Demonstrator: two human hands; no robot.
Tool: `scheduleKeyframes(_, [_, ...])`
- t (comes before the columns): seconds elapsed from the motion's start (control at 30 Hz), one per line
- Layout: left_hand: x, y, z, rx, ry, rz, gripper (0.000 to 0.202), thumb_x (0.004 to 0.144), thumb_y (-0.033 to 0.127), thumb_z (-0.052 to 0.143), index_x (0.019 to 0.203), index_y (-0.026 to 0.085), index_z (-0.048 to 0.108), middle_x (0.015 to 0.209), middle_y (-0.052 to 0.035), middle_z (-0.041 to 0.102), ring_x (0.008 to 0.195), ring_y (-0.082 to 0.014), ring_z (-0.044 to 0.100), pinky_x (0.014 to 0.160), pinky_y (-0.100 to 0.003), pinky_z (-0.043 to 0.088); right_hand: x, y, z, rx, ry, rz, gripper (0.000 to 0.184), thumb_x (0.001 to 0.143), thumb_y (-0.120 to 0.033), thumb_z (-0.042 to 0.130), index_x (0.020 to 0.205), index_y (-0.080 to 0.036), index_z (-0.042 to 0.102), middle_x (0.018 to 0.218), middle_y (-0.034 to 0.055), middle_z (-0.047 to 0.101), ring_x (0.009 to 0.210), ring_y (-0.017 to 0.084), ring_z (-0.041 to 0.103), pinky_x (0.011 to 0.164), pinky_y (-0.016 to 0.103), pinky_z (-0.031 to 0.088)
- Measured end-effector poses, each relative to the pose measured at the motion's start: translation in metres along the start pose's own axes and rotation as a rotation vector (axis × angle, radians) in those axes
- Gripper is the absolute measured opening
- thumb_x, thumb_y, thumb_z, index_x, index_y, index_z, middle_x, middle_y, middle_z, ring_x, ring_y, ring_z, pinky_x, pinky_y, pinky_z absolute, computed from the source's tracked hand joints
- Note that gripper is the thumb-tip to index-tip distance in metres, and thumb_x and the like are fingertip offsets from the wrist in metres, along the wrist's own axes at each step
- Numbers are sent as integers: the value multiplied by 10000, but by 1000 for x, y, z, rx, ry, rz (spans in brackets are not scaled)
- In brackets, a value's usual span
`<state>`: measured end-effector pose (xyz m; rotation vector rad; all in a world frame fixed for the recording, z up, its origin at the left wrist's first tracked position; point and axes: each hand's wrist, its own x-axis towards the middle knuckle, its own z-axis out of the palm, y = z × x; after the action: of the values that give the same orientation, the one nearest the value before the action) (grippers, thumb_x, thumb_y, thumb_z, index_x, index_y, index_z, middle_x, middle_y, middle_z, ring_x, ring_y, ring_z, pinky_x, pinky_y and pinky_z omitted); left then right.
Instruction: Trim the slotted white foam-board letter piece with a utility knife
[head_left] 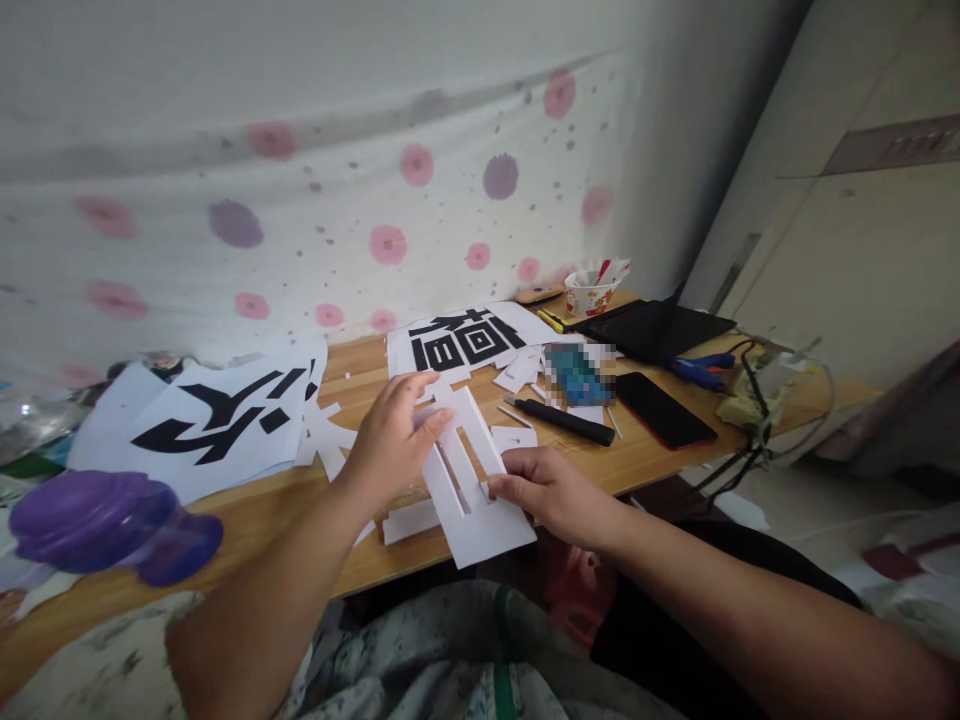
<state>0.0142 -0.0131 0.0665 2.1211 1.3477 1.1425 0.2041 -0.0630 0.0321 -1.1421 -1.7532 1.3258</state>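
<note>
Between my two hands is a white foam or card sheet (pixel 480 525) with long slots cut through it, tilted over the front edge of the wooden table. My left hand (pixel 397 430) grips its upper left edge, thumb on the face and fingers partly behind it. From the right side, my right hand (pixel 551 490) pinches the sheet near its middle, thumb on top. Cut white scraps (pixel 330 440) lie beside and under it. A black craft knife (pixel 566 420) rests on the table just beyond my right hand.
Printed sheets with black characters lie left (pixel 225 410) and back (pixel 472 335). A purple cup (pixel 112 525) stands at front left. On the right are a black phone (pixel 664 410), a laptop-like dark panel (pixel 660 328), blue-handled pliers (pixel 701 370), cables and a flowered paper cup (pixel 592 292).
</note>
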Motion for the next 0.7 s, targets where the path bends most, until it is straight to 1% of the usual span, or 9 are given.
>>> scheduleKeyframes(0.03, [6, 2, -2, 103, -75, 50, 261, 823, 378, 525, 1014, 217, 599, 1070, -64, 636, 970, -223, 573, 809, -335, 394, 0, -1, 0, -23, -7, -6, 260, 786, -385, 511, 655, -160, 517, 565, -29, 421, 480, 83, 371, 427, 207, 281])
scheduleKeyframes(0.07, [11, 3, -3, 180, -147, 76, 245, 858, 397, 459, 913, 214, 611, 923, -49, 656, 860, -213, 586, 742, -324, 389, -1, -2, 1, -41, -9, -10, 253, 788, -373, 506, 652, -160, 517, 567, -27, 420, 485, 84, 370, 429, 207, 279])
scheduleKeyframes(0.1, [15, 4, -3, 236, -206, 87, 289, 879, 413, 406, 802, 210, 597, 772, -30, 635, 745, -200, 573, 675, -312, 371, -1, -2, 1, -55, -5, -11, 248, 790, -363, 502, 648, -160, 516, 565, -27, 417, 486, 85, 368, 429, 207, 276])
scheduleKeyframes(0.13, [19, 5, -1, 271, -241, 90, 338, 891, 425, 367, 713, 209, 557, 653, -10, 580, 647, -184, 537, 619, -300, 343, -1, -2, 1, -63, -1, -7, 245, 793, -355, 497, 647, -160, 517, 560, -27, 415, 483, 84, 365, 428, 208, 273])
scheduleKeyframes(0.2, [23, 3, 5, 286, -252, 108, 381, 897, 440, 339, 616, 213, 459, 546, 20, 466, 547, -159, 455, 563, -283, 292, -1, -1, 1, -60, 2, 6, 241, 798, -350, 491, 655, -158, 523, 552, -29, 417, 468, 81, 358, 422, 208, 266])
scheduleKeyframes(0.3, [25, -5, 13, 223, -230, 131, 394, 892, 446, 350, 574, 216, 380, 524, 37, 409, 523, -138, 407, 550, -267, 269, 0, 2, -1, -37, -4, 27, 260, 800, -381, 500, 668, -159, 528, 546, -31, 422, 462, 80, 360, 418, 210, 264])
scheduleKeyframes(0.43, [28, -15, 21, 183, -208, 94, 411, 879, 463, 371, 551, 214, 353, 514, 40, 406, 538, -136, 412, 559, -261, 275, 4, 7, -5, -10, 21, 26, 329, 793, -468, 523, 669, -163, 522, 550, -35, 415, 478, 84, 367, 438, 214, 279])
scheduleKeyframes(0.57, [35, -15, 23, 212, -199, 97, 417, 874, 476, 377, 555, 208, 388, 513, 39, 417, 532, -132, 410, 553, -262, 268, 9, 7, -10, -6, 100, 43, 337, 764, -493, 550, 671, -170, 526, 559, -29, 433, 507, 96, 389, 466, 223, 297])
scheduleKeyframes(0.7, [46, -13, 22, 181, -191, 133, 415, 866, 477, 404, 563, 196, 449, 510, 44, 401, 516, -120, 389, 532, -259, 256, 14, 3, -11, -80, 206, 4, 327, 749, -450, 556, 582, -188, 453, 542, -38, 382, 505, 90, 335, 457, 221, 263])
